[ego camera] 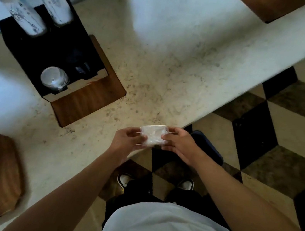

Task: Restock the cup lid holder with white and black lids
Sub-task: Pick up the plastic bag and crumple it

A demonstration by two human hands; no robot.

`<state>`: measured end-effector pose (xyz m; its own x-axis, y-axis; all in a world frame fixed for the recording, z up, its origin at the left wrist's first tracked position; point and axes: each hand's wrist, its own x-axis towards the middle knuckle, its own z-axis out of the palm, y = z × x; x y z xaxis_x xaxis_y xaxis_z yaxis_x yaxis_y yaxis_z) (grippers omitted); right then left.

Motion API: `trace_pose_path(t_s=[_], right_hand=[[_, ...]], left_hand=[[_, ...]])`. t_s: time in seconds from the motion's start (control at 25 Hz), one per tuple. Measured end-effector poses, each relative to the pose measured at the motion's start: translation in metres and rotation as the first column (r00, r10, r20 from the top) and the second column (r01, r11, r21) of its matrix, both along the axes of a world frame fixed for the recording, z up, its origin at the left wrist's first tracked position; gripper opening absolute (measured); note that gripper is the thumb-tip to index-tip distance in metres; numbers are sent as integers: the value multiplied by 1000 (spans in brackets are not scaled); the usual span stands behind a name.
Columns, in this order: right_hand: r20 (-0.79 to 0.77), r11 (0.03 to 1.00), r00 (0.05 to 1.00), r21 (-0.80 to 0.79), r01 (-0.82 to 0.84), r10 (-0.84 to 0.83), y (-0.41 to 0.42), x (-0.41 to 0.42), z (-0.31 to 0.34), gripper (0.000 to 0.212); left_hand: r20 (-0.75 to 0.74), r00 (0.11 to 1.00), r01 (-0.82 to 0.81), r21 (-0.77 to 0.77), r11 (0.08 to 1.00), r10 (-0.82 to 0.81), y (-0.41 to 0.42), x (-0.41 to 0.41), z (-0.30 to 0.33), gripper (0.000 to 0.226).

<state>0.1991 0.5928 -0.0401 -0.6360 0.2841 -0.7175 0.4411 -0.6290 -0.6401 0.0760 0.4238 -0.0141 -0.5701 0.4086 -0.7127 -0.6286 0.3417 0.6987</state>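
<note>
Nearest us, our two forearms reach out over the counter (177,62) edge. Our left hand (126,141) and right hand (180,143) both pinch a small stack of white lids in clear plastic wrap (154,137), one hand at each end, just above the counter's near edge. We note the black lid holder (36,50) well apart to the left on a wooden board (89,96); one front slot holds white lids (53,77), and two cup stacks (37,13) stand behind.

Speckled matt stone counter (178,58), wooden tray (89,100), glossy tiled floor (289,119)
</note>
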Motion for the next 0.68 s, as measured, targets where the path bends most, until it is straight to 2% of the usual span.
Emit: trace_pose_path(t_s=[0.08,0.2,0.32,0.52,0.68], right_hand=[[-12,999,999,25,37,-36,27,31,-2,32],[8,994,997,71,81,-81,63,74,-8,28],[76,976,976,100,194,-202,85,108,-21,23],[228,895,866,112,431,-446,111,155,-68,21],[315,834,777,116,539,-545,125,178,-119,32]], left_hand=[[-30,997,66,-40,997,-67,36,23,0,24],[-65,986,150,-91,985,-156,86,55,-3,28],[-67,961,256,-145,956,-267,131,80,-13,28],[59,915,403,-189,895,-400,200,116,-66,28],[82,858,506,-306,807,-507,236,132,-134,27]])
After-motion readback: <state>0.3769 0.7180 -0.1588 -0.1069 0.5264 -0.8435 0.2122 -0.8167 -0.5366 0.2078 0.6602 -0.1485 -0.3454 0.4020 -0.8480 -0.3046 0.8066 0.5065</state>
